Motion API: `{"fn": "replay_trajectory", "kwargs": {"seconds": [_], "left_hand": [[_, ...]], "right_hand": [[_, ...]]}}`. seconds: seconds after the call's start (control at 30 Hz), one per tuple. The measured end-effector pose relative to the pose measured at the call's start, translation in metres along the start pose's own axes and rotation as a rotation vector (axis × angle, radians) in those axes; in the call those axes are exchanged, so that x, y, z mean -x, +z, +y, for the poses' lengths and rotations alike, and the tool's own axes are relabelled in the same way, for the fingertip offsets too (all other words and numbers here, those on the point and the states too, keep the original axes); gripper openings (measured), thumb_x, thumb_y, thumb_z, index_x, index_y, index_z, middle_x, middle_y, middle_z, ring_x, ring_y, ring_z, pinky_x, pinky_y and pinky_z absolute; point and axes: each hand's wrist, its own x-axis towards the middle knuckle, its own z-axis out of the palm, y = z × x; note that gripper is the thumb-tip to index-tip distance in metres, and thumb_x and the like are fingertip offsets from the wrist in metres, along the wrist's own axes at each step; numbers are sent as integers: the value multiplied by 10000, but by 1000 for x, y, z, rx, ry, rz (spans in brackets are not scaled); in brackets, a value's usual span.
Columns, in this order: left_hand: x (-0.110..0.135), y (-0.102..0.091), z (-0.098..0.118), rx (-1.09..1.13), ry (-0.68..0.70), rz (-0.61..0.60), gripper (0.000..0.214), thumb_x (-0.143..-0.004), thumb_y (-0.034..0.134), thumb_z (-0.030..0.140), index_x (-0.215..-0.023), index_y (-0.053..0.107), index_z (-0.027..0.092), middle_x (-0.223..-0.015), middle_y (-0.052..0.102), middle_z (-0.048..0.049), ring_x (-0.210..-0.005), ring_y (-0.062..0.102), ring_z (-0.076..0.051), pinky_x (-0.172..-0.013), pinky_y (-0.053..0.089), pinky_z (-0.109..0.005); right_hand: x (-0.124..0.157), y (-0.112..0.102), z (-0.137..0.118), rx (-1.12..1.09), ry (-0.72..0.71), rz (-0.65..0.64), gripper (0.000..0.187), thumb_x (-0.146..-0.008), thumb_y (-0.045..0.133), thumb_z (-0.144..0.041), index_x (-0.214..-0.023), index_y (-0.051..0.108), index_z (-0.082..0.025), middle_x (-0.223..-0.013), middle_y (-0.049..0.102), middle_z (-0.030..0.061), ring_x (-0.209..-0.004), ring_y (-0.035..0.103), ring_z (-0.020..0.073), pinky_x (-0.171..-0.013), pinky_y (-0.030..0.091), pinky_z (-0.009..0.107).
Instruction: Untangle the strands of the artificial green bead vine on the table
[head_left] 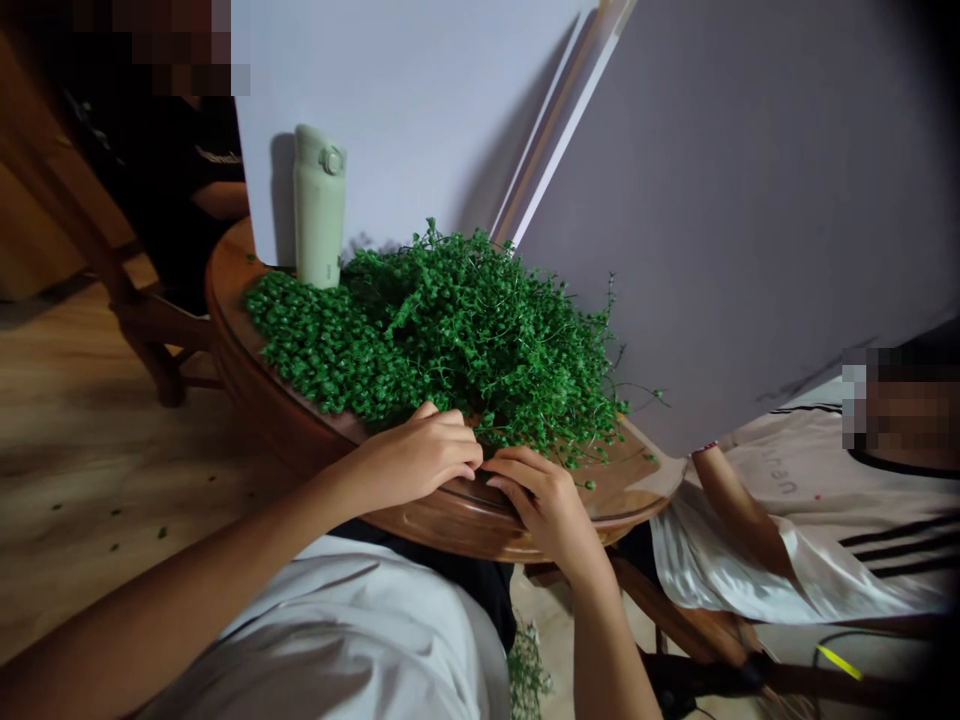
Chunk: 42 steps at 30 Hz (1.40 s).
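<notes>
A large heap of small-leaved green sprigs (442, 340) covers the far part of a round wooden table (450, 525). My left hand (420, 460) and my right hand (544, 500) are curled at the heap's near edge, fingertips almost meeting. Thin stems run close to my fingers, but I cannot tell whether either hand grips any. My right hand's lower fingers are close to the table's rounded rim. A pale green insulated bottle (319, 205) stands upright behind the heap's left side.
Large white (375, 110) and grey (735, 200) boards lean at the table's far side. A seated person in black (172, 170) is at far left beside a wooden chair (157, 330). Another person's arm (739, 510) reaches up at right. Loose sprigs lie on the wooden floor (97, 470).
</notes>
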Motion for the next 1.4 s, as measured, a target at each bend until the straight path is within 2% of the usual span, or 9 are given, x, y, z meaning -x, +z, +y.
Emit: {"fn": "replay_trajectory", "kwargs": {"seconds": [0.23,0.47,0.73,0.9,1.07,1.27,1.4], "left_hand": [[0,1,1,20,-16,-5,132,-1011,593,186,-899,662,193,-933,714,23,-974,566,-168,-902,270,-311],[0,1,-1,23,-12,-6,109,-998,607,155,-913,657,201,-935,709,35,-966,564,-167,-905,262,-319],[0,1,-1,7,0,1,112,-993,612,145,-910,662,201,-916,704,45,-950,556,-158,-873,262,-316],[-1,1,0,15,8,-13,93,-993,619,159,-922,661,202,-913,699,48,-950,549,-159,-886,248,-317],[-2,0,0,18,24,-53,107,-992,614,149,-906,648,203,-902,683,47,-948,538,-165,-866,235,-320],[-2,0,1,10,14,-74,98,-990,616,146,-926,652,210,-936,681,54,-962,536,-161,-873,227,-321],[-2,0,1,8,16,-66,96,-985,621,134,-934,642,213,-928,676,59,-956,534,-158,-866,228,-319]], "right_hand": [[1,4,0,0,-17,65,172,-1025,563,-204,-1043,734,-207,-1055,709,73,-942,691,174,-867,554,279],[1,3,-5,-15,-8,-10,144,-1038,545,-193,-991,680,-204,-1027,681,55,-929,652,162,-848,505,277],[9,7,-4,3,-40,40,128,-1018,562,-133,-973,662,-198,-1019,683,44,-932,626,158,-844,487,273],[12,-2,-2,-9,-54,-8,172,-1023,532,-102,-965,659,-203,-1000,681,30,-937,604,158,-859,473,279],[5,-4,-1,-8,-8,-88,126,-1011,560,-115,-950,632,-199,-984,655,27,-932,597,166,-854,463,285],[1,-8,-7,3,98,-91,123,-970,615,-73,-967,617,-195,-964,642,2,-873,614,130,-817,459,241],[2,-9,-12,67,130,-92,80,-966,640,-107,-958,644,-187,-960,639,15,-869,619,146,-801,457,256]]}}
